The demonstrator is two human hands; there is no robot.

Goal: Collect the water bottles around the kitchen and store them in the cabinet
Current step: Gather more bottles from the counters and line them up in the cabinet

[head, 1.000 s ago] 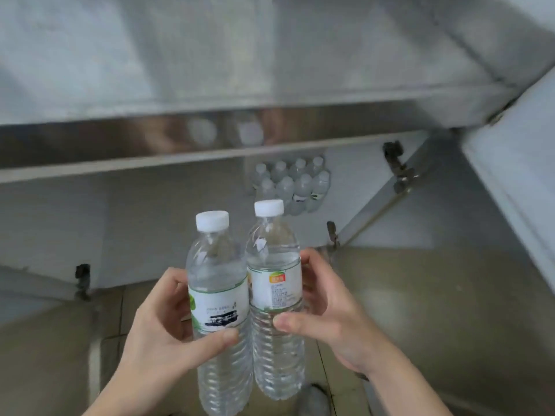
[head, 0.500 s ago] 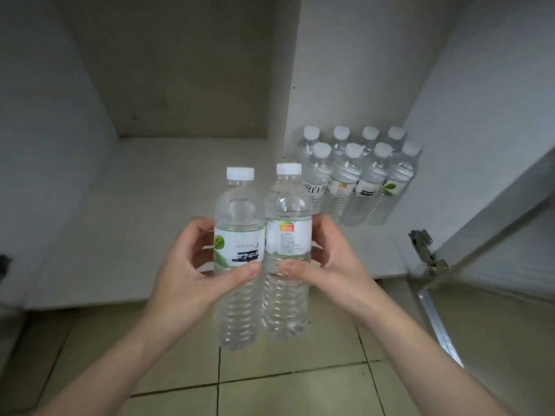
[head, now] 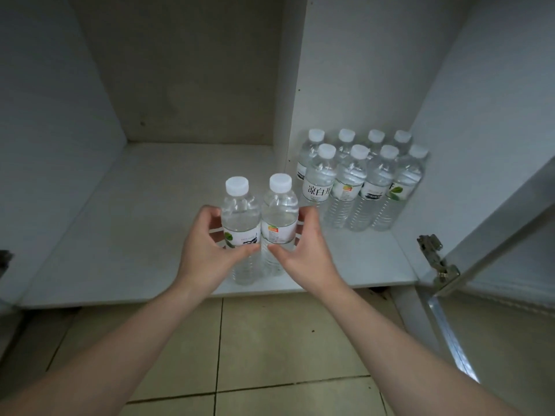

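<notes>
You cannot tell whether the two held bottles (head: 258, 226) stand on the cabinet shelf (head: 135, 235), since your hands (head: 207, 253) cover their lower parts. The back row of stored bottles (head: 360, 139) shows little beyond caps, and the door (head: 510, 205) runs past the right edge.

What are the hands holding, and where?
Left hand grips the left bottle, right hand the right bottle, both around the label.

You were crouched at a low kitchen cabinet (head: 168, 223) in what looked like a home. Its white laminate shelf sat just above a beige tiled floor (head: 285, 340), a metal hinge (head: 432, 253) held the open door (head: 510, 223) at the right, and 8 capped water bottles (head: 357, 184) stood stored in 2 rows of 4 inside.
</notes>
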